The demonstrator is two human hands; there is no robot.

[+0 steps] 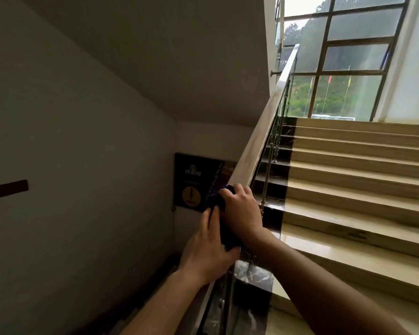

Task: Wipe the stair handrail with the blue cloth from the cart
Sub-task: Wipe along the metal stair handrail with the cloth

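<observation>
A pale, glossy handrail (264,131) climbs from the lower middle up toward the window. A dark blue cloth (219,199) is bunched over the rail low down. My right hand (242,211) grips the cloth from above, fingers curled over the rail's top. Just below it, my left hand (208,252) holds the cloth's lower part against the rail, thumb and fingers wrapped round it. Most of the cloth is hidden under both hands.
Beige steps (361,189) rise on the right to a landing under a large window (344,56). Metal balusters (273,146) stand under the rail. A grey wall (70,141) is on the left, with a dark poster (196,182) behind the rail.
</observation>
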